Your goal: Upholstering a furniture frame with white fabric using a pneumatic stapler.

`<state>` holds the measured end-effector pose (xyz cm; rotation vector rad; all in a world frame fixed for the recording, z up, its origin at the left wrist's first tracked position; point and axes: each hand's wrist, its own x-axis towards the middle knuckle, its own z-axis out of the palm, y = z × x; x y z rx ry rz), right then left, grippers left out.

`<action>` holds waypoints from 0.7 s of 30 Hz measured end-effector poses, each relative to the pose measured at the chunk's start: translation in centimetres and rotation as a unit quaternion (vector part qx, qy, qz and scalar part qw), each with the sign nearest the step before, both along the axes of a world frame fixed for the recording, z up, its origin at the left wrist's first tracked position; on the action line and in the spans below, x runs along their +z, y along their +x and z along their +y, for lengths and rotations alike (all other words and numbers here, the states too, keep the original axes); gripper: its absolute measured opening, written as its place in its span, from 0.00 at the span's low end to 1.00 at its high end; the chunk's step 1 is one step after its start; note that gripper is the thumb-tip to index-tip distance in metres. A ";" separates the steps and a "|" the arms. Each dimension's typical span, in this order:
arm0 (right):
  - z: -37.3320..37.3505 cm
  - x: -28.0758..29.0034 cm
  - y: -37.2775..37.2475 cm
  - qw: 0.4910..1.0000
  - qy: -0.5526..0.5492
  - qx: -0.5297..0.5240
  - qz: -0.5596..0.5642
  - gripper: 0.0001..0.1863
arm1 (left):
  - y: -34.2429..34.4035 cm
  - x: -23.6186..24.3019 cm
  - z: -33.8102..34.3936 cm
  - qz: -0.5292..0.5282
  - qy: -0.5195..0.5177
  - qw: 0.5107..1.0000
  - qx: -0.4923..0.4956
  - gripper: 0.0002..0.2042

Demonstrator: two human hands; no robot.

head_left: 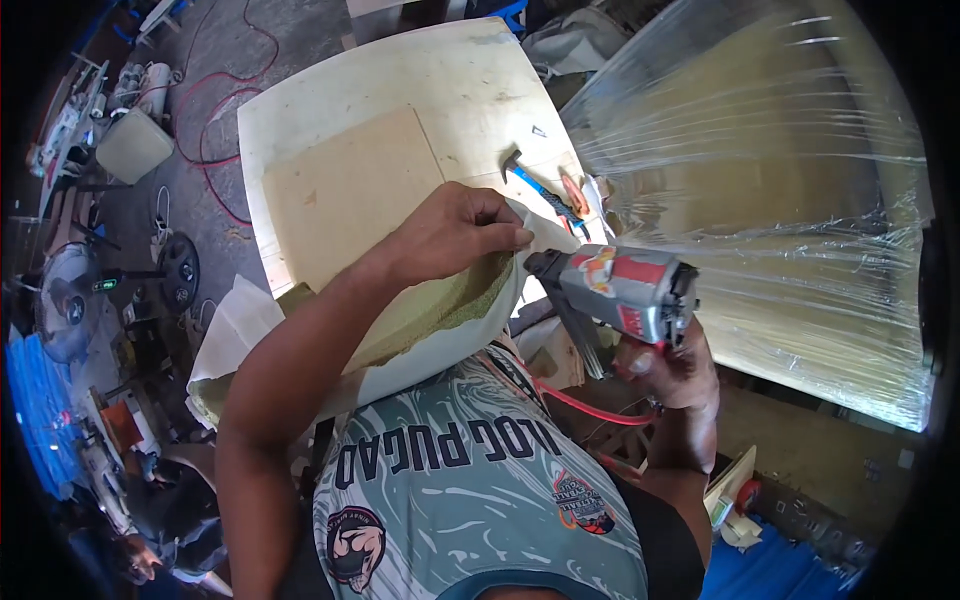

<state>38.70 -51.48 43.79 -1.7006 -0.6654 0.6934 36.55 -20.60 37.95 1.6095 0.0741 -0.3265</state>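
Observation:
My left hand [455, 225] is closed on the edge of white fabric [405, 365] folded along a piece of greenish foam [445, 305]. My right hand [670, 370] grips a grey pneumatic staple gun [615, 285] with a red hose [590, 408] below it. The gun's nose points at the fabric edge, just beside my left fingers; whether they touch is unclear. Beyond them, a blue-handled claw hammer [540, 190] and a small orange-handled tool [575, 192] lie on a pale board [370, 75].
A plastic-wrapped panel [790, 170] fills the right side. On the left floor [215, 60] are hoses, a standing fan [70, 300], a cream container [133, 138] and assorted clutter. A person in dark clothing [175, 510] is at the lower left.

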 end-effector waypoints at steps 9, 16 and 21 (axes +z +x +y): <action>3.4 3.3 0.2 0.996 -0.080 0.050 0.001 0.21 | 0.1 -0.4 0.2 -0.035 0.053 0.998 -0.012 0.11; 2.5 4.0 0.2 0.972 -0.219 0.069 -0.043 0.24 | -0.1 -0.1 0.0 -0.031 0.027 0.999 -0.009 0.11; 0.8 1.2 0.4 0.997 0.028 -0.058 -0.050 0.23 | -0.1 1.7 0.5 -0.077 0.112 0.991 -0.021 0.12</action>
